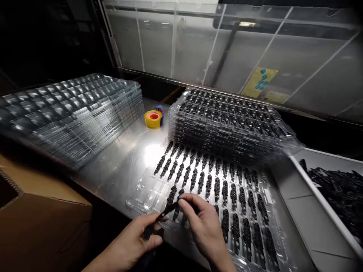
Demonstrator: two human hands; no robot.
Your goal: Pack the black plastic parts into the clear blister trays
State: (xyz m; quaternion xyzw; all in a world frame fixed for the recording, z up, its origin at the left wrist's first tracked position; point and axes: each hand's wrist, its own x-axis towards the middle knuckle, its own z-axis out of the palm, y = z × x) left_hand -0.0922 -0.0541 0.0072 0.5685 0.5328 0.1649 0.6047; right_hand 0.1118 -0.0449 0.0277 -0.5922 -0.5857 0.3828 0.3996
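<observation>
My left hand (133,238) is closed around a narrow black plastic part (168,209). More black shows between its fingers and thumb; whether that is the same piece or another I cannot tell. The thumb and forefinger of my right hand (202,221) pinch the far end of this part, so it spans both hands, slanting up to the right. Under and beyond my hands lies a clear plastic tray (144,189) with rows of similar black parts in its slots. Some slots at its left side hold nothing. My right hand hides part of the front row.
Behind the tray stands a tall stack of filled trays (227,128). Another stack of clear trays (85,121) is at left. Yellow tape (153,119) sits between them. At right, a white bin (317,226) holds loose black parts. A cardboard box (42,226) stands front left.
</observation>
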